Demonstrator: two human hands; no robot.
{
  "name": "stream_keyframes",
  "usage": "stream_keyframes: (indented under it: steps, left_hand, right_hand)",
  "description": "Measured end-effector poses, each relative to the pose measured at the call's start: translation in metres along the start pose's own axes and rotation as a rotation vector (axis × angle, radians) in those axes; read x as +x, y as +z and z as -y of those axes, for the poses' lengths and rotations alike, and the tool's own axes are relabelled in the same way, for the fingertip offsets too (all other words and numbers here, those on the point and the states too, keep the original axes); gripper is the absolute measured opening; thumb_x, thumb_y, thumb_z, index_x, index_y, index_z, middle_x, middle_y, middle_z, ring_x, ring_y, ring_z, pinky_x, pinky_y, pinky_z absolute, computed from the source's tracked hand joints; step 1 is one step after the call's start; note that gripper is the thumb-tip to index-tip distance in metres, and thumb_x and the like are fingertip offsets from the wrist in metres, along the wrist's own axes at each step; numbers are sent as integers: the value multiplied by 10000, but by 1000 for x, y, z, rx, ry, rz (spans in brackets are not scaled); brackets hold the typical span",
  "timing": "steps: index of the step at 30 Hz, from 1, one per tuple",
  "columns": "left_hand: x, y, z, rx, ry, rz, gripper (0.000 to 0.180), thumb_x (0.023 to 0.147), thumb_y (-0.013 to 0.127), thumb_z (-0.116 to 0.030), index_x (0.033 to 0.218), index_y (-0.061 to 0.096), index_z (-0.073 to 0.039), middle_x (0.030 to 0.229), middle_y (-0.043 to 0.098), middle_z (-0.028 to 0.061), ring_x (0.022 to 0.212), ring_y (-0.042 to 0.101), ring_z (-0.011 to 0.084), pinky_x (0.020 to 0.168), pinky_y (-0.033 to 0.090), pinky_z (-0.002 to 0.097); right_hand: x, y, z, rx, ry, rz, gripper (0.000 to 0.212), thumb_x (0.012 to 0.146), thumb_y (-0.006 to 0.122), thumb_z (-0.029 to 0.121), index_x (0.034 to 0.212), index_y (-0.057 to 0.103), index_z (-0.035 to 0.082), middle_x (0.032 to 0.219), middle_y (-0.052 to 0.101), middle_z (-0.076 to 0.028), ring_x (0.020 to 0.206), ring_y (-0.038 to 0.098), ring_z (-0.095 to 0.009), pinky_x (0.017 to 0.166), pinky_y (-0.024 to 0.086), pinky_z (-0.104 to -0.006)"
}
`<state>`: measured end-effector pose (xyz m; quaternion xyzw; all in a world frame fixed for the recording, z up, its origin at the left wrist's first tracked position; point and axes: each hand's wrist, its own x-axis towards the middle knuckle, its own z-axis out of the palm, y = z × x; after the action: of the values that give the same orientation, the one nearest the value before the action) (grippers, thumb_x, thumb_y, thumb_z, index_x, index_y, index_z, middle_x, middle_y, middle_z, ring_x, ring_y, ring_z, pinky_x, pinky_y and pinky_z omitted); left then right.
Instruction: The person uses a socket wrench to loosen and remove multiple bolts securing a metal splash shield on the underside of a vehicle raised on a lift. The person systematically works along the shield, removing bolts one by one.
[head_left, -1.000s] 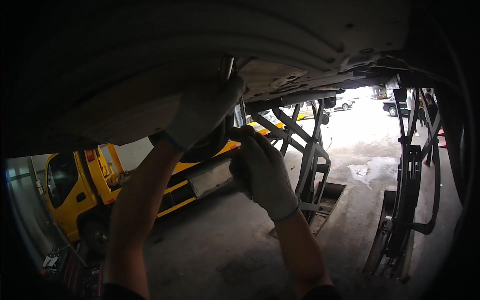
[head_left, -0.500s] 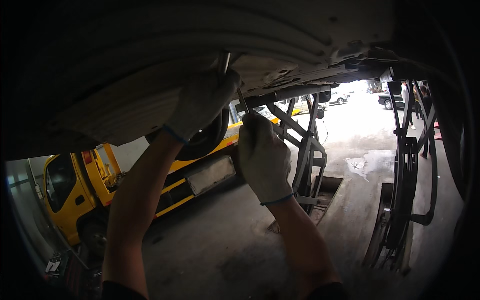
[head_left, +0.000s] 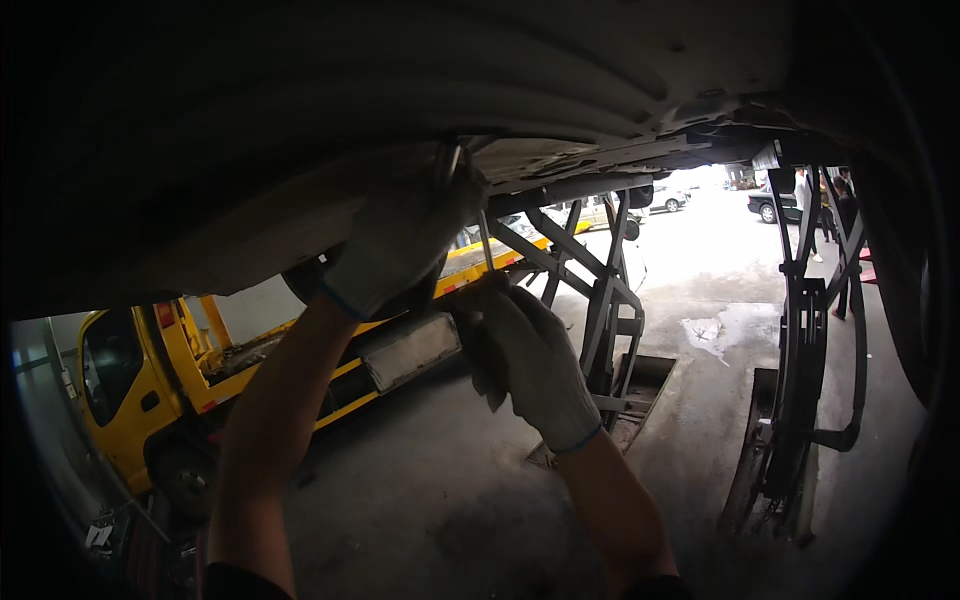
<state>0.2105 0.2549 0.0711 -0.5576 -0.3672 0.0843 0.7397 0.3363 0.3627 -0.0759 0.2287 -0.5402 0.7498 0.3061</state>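
Observation:
My left hand (head_left: 395, 235), in a pale work glove with a blue cuff, is raised against the dark underside (head_left: 560, 90) of a lifted car. Its fingers are closed round a shiny metal rod (head_left: 452, 162) whose top reaches the car's lower panel. Just below and to the right, my right hand (head_left: 535, 345), gloved the same way, is closed at the lower end of a tool with a thin metal shaft (head_left: 487, 240). The shaft stands nearly upright, and its upper end meets the left hand. The tool's handle is in shadow and mostly hidden by the fingers.
Scissor lift arms (head_left: 610, 310) stand to the right of my hands, with another lift frame (head_left: 800, 360) farther right. A yellow truck (head_left: 130, 370) is parked at the left. People (head_left: 840, 220) and a dark car (head_left: 775, 205) are in the bright area behind.
My right hand has moved lower and tilted, with its fingers looser round the tool's end. The thin shaft stands more upright. My left hand stays up at the underside, almost in place.

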Motion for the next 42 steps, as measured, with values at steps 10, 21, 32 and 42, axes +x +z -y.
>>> stream_keyframes:
  steps: [10,21,32,42]
  left_hand:
    - [-10,-33,-26,-45,-392,-69,215,1032,609,-233,897,638,-68,552,513,-29,452,521,48,415,460,211]
    - [-60,-48,29,272,-198,-145,131,912,743,-241,1008,730,-153,737,655,-8,544,602,135,510,494,296]
    - [-106,-95,-105,-726,-1268,179,248,1031,583,-207,1110,675,9,708,618,22,531,539,105,471,429,254]
    - [-311,-193,-379,-2136,-2554,-1100,343,972,587,-246,1223,666,-25,867,550,43,659,499,155,501,431,302]
  right_hand:
    - [9,-30,-41,-471,-394,-170,155,1001,604,171,1068,611,32,711,627,-22,556,564,-78,479,429,-224]
    - [80,-22,-9,-813,-570,-282,331,900,699,117,1213,627,36,751,589,2,670,582,-89,634,506,-275]
    - [-45,-25,-136,8,200,-48,326,1018,575,138,1323,597,24,888,672,-28,728,620,-75,623,517,-235]
    - [-288,-166,-309,-328,960,-132,226,931,564,41,1095,715,13,913,725,-92,788,672,-155,698,561,-307]
